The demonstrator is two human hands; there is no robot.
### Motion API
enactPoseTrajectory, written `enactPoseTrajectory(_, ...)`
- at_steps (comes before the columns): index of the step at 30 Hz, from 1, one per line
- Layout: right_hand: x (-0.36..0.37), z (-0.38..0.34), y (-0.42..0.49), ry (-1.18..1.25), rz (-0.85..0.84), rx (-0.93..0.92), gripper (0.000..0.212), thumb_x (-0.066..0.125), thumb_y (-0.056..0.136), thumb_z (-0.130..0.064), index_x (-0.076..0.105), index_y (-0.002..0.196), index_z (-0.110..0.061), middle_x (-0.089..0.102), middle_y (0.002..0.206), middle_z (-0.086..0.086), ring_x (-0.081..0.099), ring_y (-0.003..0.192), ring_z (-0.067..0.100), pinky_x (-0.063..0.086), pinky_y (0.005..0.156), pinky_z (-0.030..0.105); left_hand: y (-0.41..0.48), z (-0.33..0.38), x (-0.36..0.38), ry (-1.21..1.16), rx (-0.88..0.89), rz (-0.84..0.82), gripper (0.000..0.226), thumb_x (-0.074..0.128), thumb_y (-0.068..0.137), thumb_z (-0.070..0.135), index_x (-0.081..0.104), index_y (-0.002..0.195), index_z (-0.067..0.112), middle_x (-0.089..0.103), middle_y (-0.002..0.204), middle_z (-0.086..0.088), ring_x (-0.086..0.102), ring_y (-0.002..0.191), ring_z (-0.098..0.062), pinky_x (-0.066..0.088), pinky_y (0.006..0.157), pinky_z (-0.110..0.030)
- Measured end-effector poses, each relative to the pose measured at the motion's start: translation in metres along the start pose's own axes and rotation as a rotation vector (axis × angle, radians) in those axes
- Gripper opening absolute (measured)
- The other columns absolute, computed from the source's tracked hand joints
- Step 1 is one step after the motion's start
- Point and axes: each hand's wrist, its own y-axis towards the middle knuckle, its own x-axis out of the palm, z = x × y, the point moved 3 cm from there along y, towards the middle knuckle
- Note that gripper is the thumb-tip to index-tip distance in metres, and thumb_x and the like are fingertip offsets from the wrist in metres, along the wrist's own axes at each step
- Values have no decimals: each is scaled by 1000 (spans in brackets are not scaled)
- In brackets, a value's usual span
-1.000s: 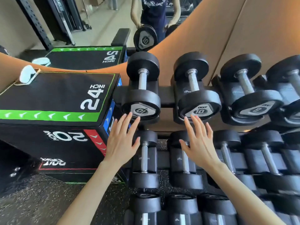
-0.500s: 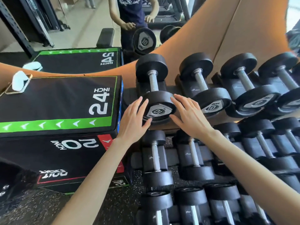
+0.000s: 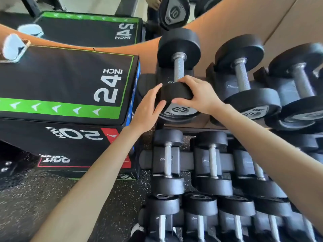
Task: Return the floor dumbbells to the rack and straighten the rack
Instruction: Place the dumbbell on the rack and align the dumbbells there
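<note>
The 10 dumbbell [image 3: 179, 67] sits on the rack's [image 3: 187, 160] top row, mid frame, just right of the black jump box [image 3: 61, 81]. Its long axis runs low to high in the frame, away from the person. Both hands hold its near head: left hand [image 3: 148, 110] cups the left side, right hand [image 3: 199, 96] wraps top & right side. Both equally near. Hands hide the cradle, so can't tell if it sits straight. Rack is cut off at right.
</note>
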Motion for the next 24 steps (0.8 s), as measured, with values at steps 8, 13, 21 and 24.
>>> enactPoseTrajectory(8,10,11,-3,74,217,-32,58,65,72,-56,61,105,-8,67,97,1,62,88,15,48,75,29,14,-14,29,-328,61,210,42,39,84,23,38,122,4,47,114,3,46,105,4,37,93,-19)
enactPoseTrajectory(13,11,16,-6,91,240,-64,60,63,76,-56,61,106,-4,66,94,4,58,86,10,47,75,24,25,-25,31,-199,167,252,42,39,91,43,41,114,8,50,98,-4,46,84,-9,40,76,-21)
enactPoseTrajectory(21,18,36,-21,243,377,-8,75,40,84,-68,53,102,3,53,91,5,47,81,7,38,76,15,42,3,17,201,337,71,61,23,90,68,36,110,12,54,90,-18,48,80,-26,43,63,-35)
enactPoseTrajectory(24,30,47,-32,353,489,108,77,28,85,-71,49,105,0,50,90,4,47,80,-2,37,73,12,50,26,16,485,489,104,61,23,93,63,43,105,7,55,79,-17,54,66,-31,44,51,-33)
